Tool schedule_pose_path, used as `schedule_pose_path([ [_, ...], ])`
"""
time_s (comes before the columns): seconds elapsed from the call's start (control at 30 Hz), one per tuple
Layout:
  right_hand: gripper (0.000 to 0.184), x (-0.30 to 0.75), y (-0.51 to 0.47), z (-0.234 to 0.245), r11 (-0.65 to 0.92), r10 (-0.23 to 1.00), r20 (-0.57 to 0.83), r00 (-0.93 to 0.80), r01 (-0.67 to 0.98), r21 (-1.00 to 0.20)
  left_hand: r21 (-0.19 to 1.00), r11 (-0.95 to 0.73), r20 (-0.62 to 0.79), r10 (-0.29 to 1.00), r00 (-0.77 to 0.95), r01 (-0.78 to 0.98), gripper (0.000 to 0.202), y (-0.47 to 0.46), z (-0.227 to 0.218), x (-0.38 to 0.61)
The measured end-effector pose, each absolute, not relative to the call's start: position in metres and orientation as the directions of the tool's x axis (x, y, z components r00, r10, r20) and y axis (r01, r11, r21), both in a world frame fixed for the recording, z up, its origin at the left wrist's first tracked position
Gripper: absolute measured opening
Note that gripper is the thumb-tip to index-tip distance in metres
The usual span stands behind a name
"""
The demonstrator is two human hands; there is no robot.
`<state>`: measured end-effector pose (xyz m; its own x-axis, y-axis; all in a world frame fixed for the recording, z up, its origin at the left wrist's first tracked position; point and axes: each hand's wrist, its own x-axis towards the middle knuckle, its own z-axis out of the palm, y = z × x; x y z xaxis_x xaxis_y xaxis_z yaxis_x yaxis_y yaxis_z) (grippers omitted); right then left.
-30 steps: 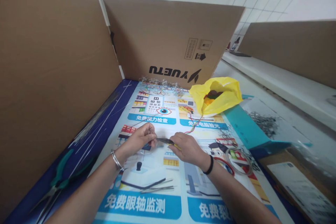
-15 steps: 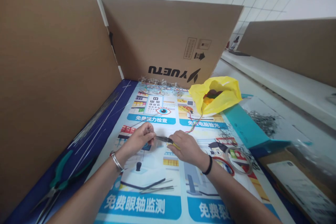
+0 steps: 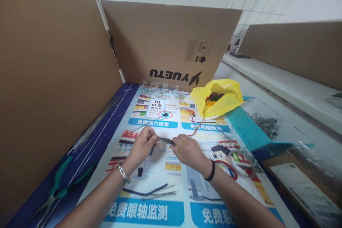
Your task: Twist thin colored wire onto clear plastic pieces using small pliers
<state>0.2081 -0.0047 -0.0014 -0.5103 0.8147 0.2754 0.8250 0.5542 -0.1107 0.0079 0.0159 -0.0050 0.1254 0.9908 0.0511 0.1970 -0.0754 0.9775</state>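
Note:
My right hand is wrapped round a pair of slim dark-jawed pliers with a yellow handle. The jaws point left and reach the fingertips of my left hand. That hand is closed in a pinch on a thin wire, whose fine curved end shows just under the jaws. Its exact grip is hidden behind the fingers. Below the hands, several short cut wires lie on the printed poster sheet.
Teal-handled pliers lie open at the left, near long straight wires. Cardboard walls stand left and behind. Tangled wire pieces line the back. At right are a yellow bag, wire coils and a teal folder.
The view has shifted slightly. My hands stay together at the same spot, and the curved wire end by the jaws shows more plainly. The pliers are still in my right hand.

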Motion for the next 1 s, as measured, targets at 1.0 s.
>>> schedule_pose_path([
  [1.0, 0.023, 0.206, 0.001, -0.011, 0.427, 0.903, 0.173, -0.393, 0.782, -0.454, 0.985, 0.011, -0.029, 0.994, -0.101, -0.172, 0.029, 0.012, -0.010, 0.010],
])
